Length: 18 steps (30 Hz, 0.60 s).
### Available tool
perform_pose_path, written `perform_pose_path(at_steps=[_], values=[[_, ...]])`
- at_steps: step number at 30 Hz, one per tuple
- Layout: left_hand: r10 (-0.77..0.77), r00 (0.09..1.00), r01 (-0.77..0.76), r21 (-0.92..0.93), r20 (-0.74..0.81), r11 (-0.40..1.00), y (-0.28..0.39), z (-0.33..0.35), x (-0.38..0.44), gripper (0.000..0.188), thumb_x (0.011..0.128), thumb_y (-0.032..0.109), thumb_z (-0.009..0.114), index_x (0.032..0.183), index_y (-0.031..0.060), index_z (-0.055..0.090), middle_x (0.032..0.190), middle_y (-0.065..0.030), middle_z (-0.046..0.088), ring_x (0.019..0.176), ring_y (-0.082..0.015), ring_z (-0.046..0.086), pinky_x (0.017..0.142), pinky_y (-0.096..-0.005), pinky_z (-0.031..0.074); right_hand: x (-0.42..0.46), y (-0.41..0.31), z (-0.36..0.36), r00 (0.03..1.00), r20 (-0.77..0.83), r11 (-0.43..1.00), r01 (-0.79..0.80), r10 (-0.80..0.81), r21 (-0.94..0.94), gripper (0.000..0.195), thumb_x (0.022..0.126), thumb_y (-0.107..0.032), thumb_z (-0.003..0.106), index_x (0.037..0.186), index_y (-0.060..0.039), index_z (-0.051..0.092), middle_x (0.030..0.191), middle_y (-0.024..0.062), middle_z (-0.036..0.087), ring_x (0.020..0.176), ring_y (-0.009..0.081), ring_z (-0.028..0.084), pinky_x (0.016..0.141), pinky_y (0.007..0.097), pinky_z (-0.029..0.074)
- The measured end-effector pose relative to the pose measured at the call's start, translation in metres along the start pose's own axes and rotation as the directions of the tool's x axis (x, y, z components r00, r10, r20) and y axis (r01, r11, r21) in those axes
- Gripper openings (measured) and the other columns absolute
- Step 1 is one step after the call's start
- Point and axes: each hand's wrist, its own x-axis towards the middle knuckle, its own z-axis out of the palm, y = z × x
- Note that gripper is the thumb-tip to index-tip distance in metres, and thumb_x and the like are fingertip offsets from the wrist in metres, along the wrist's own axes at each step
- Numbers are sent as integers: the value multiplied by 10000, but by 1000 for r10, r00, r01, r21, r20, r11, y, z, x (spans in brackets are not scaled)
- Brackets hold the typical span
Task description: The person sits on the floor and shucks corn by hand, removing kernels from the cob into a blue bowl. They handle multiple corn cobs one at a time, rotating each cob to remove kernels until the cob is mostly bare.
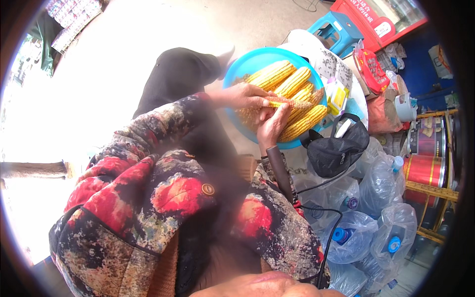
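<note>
My left hand [243, 95] reaches in from the left, its fingers closed over the near end of a partly shelled corn cob [297, 103]. My right hand [272, 124] holds the same cob from below, its thumb against the kernels. A strip of yellow kernels remains on the cob; the rest of its visible side is bare. Both hands are over a blue plastic basin [245, 61]. In it, yellow corn ears [304, 123] lie in a pile, with loose kernels [248, 116] partly hidden beneath my hands.
A black mesh bag [336, 154] lies right of the basin, near a white round table [362, 102] bearing packets. Behind stands a blue plastic stool [336, 31]. Large plastic bottles in clear bags [352, 232] crowd the lower right, and a black cable [330, 237] runs beside my sleeve.
</note>
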Motion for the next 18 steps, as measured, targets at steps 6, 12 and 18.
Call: perform_pose_path(at_steps=[6,12,18], values=[[-179,982,185,154,-55,971,4,-2,3,471,1027,447,514,1232,62,691,1114,-189,709,1051,-308,670,941,-389,500,2,19,-11,903,111,714,400,-416,-575,409,1063,-479,420,1169,-89,481,597,-10,435,456,84,400,418,220,309],[-196,980,200,119,-44,973,7,1,5,429,1040,366,490,1248,39,675,1119,-196,707,1066,-290,664,989,-389,479,4,24,-12,838,158,587,488,-523,-647,371,1066,-449,437,1118,-88,509,645,-10,468,506,82,433,430,223,332],[-82,995,79,57,48,995,1,6,8,448,1037,352,496,1346,48,611,1242,-177,669,1181,-287,615,1063,-397,429,-6,-9,13,995,-81,998,57,-55,23,428,1071,-466,412,1149,-63,533,733,-2,518,502,84,430,429,225,344]])
